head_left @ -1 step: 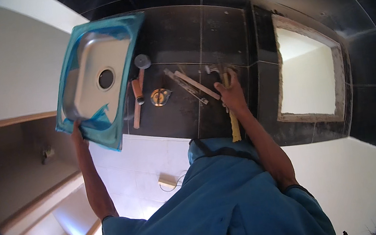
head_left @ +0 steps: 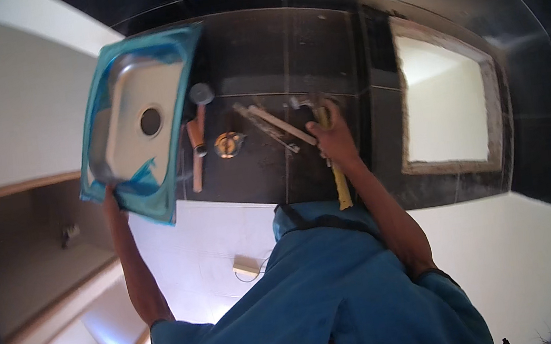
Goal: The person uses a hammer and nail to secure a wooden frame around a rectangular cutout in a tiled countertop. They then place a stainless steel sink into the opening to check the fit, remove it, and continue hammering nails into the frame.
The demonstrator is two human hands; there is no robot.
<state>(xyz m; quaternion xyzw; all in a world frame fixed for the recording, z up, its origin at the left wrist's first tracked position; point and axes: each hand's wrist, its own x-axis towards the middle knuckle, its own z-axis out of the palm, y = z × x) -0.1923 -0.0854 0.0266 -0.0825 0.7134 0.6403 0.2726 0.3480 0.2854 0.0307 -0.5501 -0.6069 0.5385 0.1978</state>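
A steel sink (head_left: pixel 137 155) with blue protective film along its rim lies tilted at the left of the black tiled counter (head_left: pixel 239 51). My left hand (head_left: pixel 111 202) grips its near left corner, thumb on top and the other fingers largely hidden. My right hand (head_left: pixel 335 138) is wrapped around a yellow-handled hammer (head_left: pixel 341 187), whose metal head looks blurred beyond the fingers. Just left of that hand lie a wooden stick (head_left: pixel 283 125) and a thin, dirty metal tool (head_left: pixel 270 131). Nearer the sink rest a round yellow-and-black tool (head_left: pixel 228 145) and a grey-headed mallet (head_left: pixel 200 94).
An orange-handled tool (head_left: pixel 196 138) lies across the mallet's handle. On the right, a rectangular opening (head_left: pixel 447 97) with rough edges is cut through the black tiles. Shelves (head_left: pixel 32 225) stand at lower left, and a small cream box (head_left: pixel 246 266) with a wire sits below the counter.
The view has shifted slightly, so the counter and tools appear a little further left. Both hands keep their holds on the sink and the hammer.
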